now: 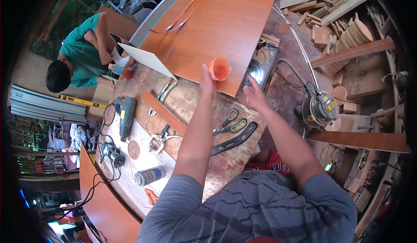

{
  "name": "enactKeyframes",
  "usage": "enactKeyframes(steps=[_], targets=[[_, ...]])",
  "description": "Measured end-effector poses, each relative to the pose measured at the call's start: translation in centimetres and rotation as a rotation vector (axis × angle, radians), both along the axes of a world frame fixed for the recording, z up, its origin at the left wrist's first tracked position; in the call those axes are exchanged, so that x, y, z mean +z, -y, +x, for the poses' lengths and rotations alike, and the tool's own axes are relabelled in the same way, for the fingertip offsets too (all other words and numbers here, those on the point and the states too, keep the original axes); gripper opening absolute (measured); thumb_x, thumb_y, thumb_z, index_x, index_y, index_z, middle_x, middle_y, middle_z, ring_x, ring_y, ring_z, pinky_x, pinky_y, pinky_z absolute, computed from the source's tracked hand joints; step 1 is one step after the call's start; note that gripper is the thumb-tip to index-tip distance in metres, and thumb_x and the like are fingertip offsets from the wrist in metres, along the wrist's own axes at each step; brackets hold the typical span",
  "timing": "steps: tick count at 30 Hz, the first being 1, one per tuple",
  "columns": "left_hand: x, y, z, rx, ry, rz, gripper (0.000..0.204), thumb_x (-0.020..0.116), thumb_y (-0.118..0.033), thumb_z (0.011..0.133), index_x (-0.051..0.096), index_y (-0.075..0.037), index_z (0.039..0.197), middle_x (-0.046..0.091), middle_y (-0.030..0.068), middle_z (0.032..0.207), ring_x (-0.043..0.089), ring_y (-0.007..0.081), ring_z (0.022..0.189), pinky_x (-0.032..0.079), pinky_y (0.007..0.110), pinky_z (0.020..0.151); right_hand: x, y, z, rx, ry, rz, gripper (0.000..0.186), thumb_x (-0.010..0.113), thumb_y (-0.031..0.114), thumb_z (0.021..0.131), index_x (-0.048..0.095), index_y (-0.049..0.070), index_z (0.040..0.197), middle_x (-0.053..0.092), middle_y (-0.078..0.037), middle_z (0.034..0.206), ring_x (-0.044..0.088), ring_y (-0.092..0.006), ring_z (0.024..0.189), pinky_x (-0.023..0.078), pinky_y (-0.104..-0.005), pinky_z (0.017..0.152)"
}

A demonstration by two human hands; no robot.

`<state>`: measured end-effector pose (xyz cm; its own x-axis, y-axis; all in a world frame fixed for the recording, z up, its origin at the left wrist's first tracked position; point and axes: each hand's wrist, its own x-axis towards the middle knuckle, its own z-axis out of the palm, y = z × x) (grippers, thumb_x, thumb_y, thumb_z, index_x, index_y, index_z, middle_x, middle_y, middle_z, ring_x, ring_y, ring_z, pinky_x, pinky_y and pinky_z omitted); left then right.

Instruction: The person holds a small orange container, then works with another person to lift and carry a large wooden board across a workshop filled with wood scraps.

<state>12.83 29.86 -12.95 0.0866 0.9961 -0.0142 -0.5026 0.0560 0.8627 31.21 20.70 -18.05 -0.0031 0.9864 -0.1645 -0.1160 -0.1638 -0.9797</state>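
Observation:
My left hand (207, 83) is closed around the side of a small orange plastic cup (214, 74) with orange-red stuff inside. It holds the cup over the near edge of a large wood-grain board (217, 30). Just past the board's right corner is my right hand (255, 94), its fingers apart and nothing visible in them. Beyond that hand shows a round metal saw blade (256, 72) on a blue base. Scissors (231, 122) with black and green handles lie below, beside a black curved strip (235, 139). A brown edging strip (191, 17) curls over the board.
On the bench lie a heat gun (126, 118), a trim router (113, 154), clamps (161, 139) and a spray can (150, 175). At left a person in green (82, 52) bends over the bench. A shop vacuum (319, 108) and wood offcuts (323, 8) fill the right.

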Motion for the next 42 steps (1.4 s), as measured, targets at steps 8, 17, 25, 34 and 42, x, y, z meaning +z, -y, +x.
enactKeyframes(steps=[8, 17, 25, 34, 42], targets=[[0.1, 0.1, 0.1, 0.01, 0.012, -0.009, 0.06, 0.029, -0.048, 0.102, 0.043, 0.001, 0.134, 0.05, 0.0124, 0.134, 0.048, 0.0219, 0.126, 0.036, 0.037, 0.109, 3.2, -0.3, -1.0, -0.011, -0.041, -0.018, 0.088, 0.061, 0.054, 0.088, 0.017, 0.011, 0.152, 0.052, -0.001, 0.082, 0.047, -0.007, 0.063, 0.041, -0.0237, 0.056], [0.2, 0.2, 0.0, 0.07, 0.023, -0.037, 0.06, 0.031, -0.049, 0.102, 0.043, 0.001, 0.134, 0.051, 0.0118, 0.134, 0.048, 0.0211, 0.125, 0.037, 0.036, 0.108, 2.6, 1.5, -0.4, 0.004, -0.17, -0.073, 0.072, 0.056, 0.055, 0.091, 0.034, 0.01, 0.142, 0.052, -0.004, 0.09, 0.047, -0.0077, 0.059, 0.038, -0.0216, 0.05], [0.0, 0.1, 0.0, 0.042, 0.066, -0.026, 0.059, 0.033, -0.048, 0.102, 0.048, 0.002, 0.129, 0.055, 0.0117, 0.128, 0.052, 0.0194, 0.12, 0.041, 0.035, 0.105, 3.4, 0.2, -0.8, -0.049, -0.163, -0.085, 0.067, 0.049, 0.05, 0.096, 0.027, 0.013, 0.148, 0.049, -0.003, 0.095, 0.046, -0.007, 0.061, 0.034, -0.0197, 0.047], [0.4, 0.3, 0.1, 0.009, 0.026, 0.003, 0.064, 0.031, -0.052, 0.101, 0.043, 0.001, 0.135, 0.049, 0.012, 0.135, 0.046, 0.0218, 0.127, 0.035, 0.037, 0.11, 3.1, 3.2, -1.1, 0.1, -0.041, -0.11, 0.076, 0.054, 0.047, 0.095, 0.022, 0.007, 0.15, 0.05, 0.002, 0.078, 0.044, -0.0064, 0.062, 0.04, -0.0222, 0.056], [1.2, 0.6, 0.5, 0.043, 0.039, -0.048, 0.06, 0.032, -0.048, 0.102, 0.044, 0.002, 0.132, 0.053, 0.0122, 0.131, 0.05, 0.0204, 0.123, 0.038, 0.036, 0.107, 4.4, 0.2, -1.1, -0.008, -0.074, -0.112, 0.08, 0.058, 0.042, 0.094, 0.015, 0.006, 0.151, 0.05, 0.002, 0.073, 0.041, -0.0054, 0.056, 0.035, -0.0222, 0.049]])
